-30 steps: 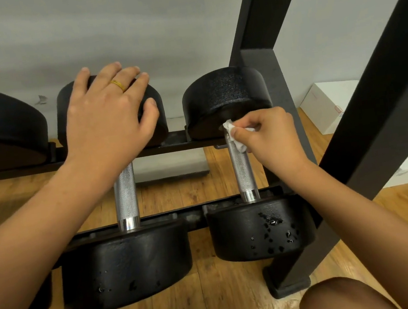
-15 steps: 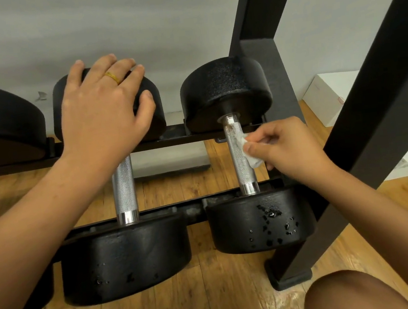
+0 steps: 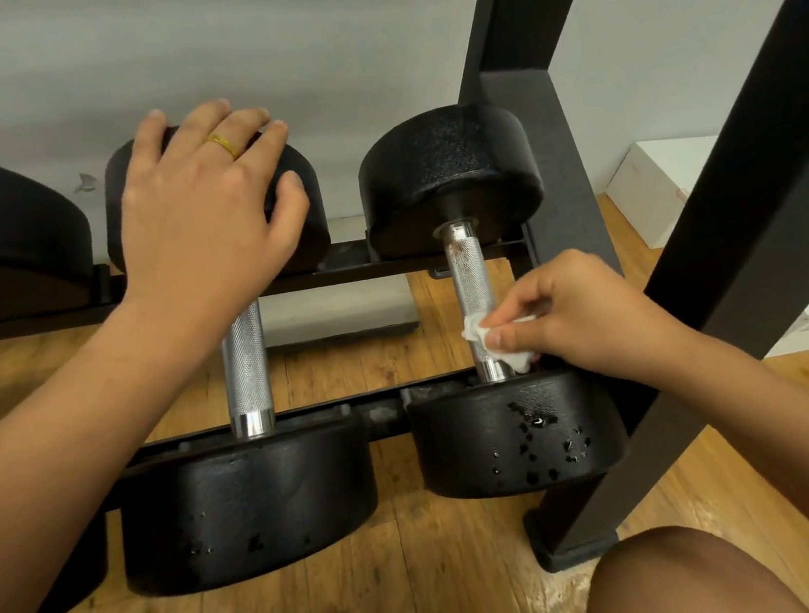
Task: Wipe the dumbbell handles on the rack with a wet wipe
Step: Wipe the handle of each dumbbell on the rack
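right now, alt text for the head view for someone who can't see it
A right hand pinches a white wet wipe against the near end of the right dumbbell's knurled handle on a black rack. The left hand rests on the neighbouring dumbbell's far head.

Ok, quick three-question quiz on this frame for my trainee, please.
1. True or false: the left hand grips a dumbbell handle.
2. The right hand pinches the wet wipe against the rightmost handle at: A) its far end, B) its near end, C) no point, it hangs clear.
3. Fill in: the brownish spot on that handle lies near its ____ end.
Key: 1 false, it rests on a dumbbell's far head; 2 B; 3 far.
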{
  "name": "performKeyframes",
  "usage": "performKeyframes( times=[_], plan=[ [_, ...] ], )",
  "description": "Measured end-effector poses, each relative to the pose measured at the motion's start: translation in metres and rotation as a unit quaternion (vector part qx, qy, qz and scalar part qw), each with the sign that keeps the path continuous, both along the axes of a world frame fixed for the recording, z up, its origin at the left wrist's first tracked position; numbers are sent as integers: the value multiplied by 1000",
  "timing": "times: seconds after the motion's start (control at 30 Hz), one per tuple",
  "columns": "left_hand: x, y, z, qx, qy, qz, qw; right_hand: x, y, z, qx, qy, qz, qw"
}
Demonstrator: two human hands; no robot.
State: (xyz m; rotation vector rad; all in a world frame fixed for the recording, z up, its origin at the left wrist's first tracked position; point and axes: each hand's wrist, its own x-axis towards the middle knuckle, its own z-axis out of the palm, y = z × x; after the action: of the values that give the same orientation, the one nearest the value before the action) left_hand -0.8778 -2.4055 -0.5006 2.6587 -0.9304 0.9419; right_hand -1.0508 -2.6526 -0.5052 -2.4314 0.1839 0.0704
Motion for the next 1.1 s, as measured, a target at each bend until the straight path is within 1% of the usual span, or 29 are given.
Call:
performKeyframes(
  times=[0.07,0.1,0.17,0.2,0.27,0.3,0.33,0.37,0.4,0.5,0.53,0.6,0.63,0.7,0.8,0.9,1.1],
  plan=[
    [1,1,0,2,0,-2,1000,8,3,2,-37,-53,-7,998],
    [1,1,1,1,0,-2,1000,12,5,2,-36,-79,-15,996],
    [1,0,1,1,-2,-3,1000,15,8,0,-27,-100,-20,994],
    [1,0,0,1,-2,-3,1000,13,7,0,-35,-93,-6,995],
    [2,0,0,0,-5,-5,1000,9,3,4,-70,-29,57,995],
    [2,1,-1,0,-7,-5,1000,8,1,7,-101,7,103,989],
    [2,1,-2,0,-7,-5,1000,8,-1,11,-139,22,141,980],
    [3,1,-2,1,-6,-5,1000,9,-3,14,-176,6,159,971],
    [3,1,-2,2,-6,-5,1000,12,-4,16,-205,-37,156,966],
    [4,2,-2,2,-6,-5,1000,24,-2,20,-253,-206,122,937],
    [4,1,-2,1,-7,-6,1000,29,-2,18,-276,-238,126,923],
    [5,1,-2,-2,-10,-7,1000,35,-4,9,-338,-265,137,893],
    [5,1,-2,-4,-10,-8,1000,37,-6,3,-364,-263,139,883],
    [5,2,-2,-4,-10,-9,1000,38,-9,-7,-389,-251,144,875],
    [6,3,-3,-1,-11,-8,1000,40,-14,-18,-374,-254,164,877],
    [6,3,-3,-3,-10,-8,1000,40,-19,-24,-365,-245,161,883],
    [6,2,-3,-4,-8,-9,1000,27,-23,-21,-404,-231,189,865]
  ],
)
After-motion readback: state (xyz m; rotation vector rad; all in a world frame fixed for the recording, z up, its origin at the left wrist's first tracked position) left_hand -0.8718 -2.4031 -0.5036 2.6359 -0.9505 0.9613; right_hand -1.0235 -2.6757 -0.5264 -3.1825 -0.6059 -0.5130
